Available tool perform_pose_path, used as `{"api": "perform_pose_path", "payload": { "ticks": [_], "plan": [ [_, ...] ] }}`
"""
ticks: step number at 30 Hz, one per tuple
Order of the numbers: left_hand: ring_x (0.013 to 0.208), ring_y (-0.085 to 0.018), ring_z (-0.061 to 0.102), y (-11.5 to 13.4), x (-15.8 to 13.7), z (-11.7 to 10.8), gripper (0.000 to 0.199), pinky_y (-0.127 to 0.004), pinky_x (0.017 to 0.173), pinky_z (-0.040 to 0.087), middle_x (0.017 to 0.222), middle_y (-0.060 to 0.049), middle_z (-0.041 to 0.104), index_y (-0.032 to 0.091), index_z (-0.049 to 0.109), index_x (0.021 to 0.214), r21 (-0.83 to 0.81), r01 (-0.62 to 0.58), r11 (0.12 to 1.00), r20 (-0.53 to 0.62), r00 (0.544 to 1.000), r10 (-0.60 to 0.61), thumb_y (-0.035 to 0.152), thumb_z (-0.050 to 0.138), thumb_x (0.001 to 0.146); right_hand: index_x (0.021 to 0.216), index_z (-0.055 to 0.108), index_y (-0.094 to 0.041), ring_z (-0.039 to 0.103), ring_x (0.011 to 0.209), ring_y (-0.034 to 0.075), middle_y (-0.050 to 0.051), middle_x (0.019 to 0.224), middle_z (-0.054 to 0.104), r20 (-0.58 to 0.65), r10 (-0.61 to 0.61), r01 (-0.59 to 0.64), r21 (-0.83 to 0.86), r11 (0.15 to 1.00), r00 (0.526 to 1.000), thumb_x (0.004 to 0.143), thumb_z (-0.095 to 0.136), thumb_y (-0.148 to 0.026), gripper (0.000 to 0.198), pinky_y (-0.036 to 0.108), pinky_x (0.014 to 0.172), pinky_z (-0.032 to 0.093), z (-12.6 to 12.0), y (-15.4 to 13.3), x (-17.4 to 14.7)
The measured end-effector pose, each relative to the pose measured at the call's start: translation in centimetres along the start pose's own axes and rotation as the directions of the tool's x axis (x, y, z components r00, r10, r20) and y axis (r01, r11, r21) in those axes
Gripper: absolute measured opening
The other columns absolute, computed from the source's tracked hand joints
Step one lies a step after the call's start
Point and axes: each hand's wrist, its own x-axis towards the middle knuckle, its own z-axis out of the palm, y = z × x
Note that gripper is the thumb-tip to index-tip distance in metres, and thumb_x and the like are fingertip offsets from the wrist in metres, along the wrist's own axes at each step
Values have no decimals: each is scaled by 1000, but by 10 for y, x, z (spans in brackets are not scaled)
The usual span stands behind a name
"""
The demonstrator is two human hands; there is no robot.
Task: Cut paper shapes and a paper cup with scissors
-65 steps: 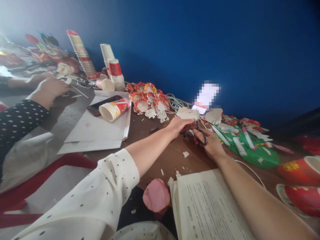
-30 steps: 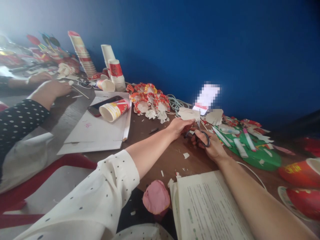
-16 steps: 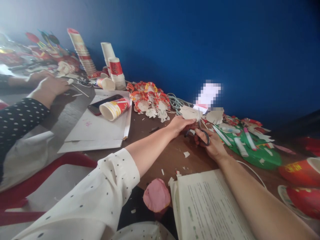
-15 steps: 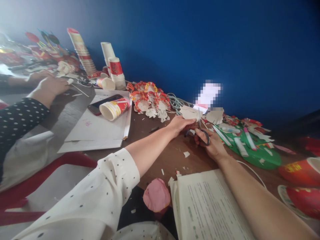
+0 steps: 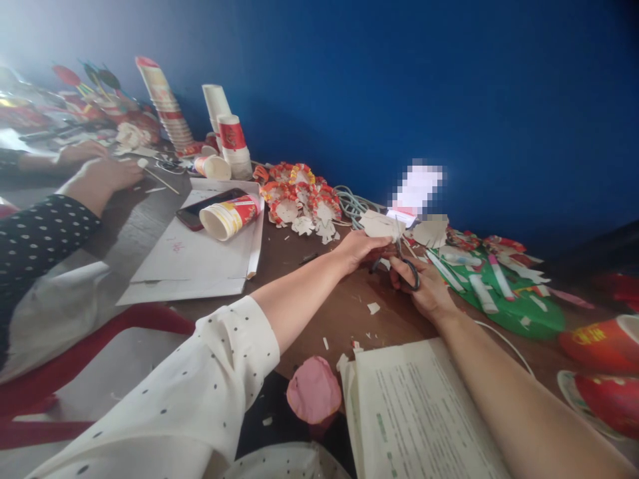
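My left hand (image 5: 360, 250) is closed on a piece of off-white paper (image 5: 375, 223), its thumb lying along the near edge. My right hand (image 5: 425, 287) grips a pair of scissors (image 5: 413, 274) by the dark handles. The scissor blades point up and away from me, right at the paper's right end; whether they are cutting into it I cannot tell. Just right of the blades lies another pale paper piece (image 5: 432, 233). Behind the hands leans a bright, pixelated screen (image 5: 413, 193).
Red-and-white paper cut-outs (image 5: 299, 196) are heaped left of my hands. A green disc (image 5: 542, 319) bears markers and scraps. Printed paper (image 5: 414, 406) and a pink round piece (image 5: 314, 391) lie nearest me. A cup (image 5: 227, 218) rests by a phone; another person's hand (image 5: 112, 174) works left.
The view has shifted very slightly. Both hands, the paper and the scissors look almost the same as before.
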Motion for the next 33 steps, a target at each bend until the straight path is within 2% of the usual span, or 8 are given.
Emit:
{"api": "perform_pose_path", "payload": {
  "ticks": [7,21,33],
  "plan": [
    [74,-15,65,2,5,-7,36,-35,90,44,75,-3,70,13,70,88,83,25,996,55,998,-30,17,86,56,70,63,-18,45,50,11,-1,54,55,0,3,-3,-26,1000,1000,80,64,-59,43,25,48,33,0,-4,-1],
    [70,-13,65,5,4,-8,30,-34,87,46,74,-3,70,12,69,85,72,55,996,48,997,-59,13,83,59,60,57,-19,46,52,11,0,54,55,8,-22,23,-123,992,1000,85,60,-56,45,25,53,36,-3,-6,-2],
    [69,-14,66,5,4,-8,26,-34,87,47,75,-5,71,11,68,86,80,57,995,48,997,-61,14,81,63,62,58,-19,46,52,11,-1,54,54,12,0,1,-73,997,1000,81,63,-58,44,25,51,35,-3,-4,-1]
  ]
}}
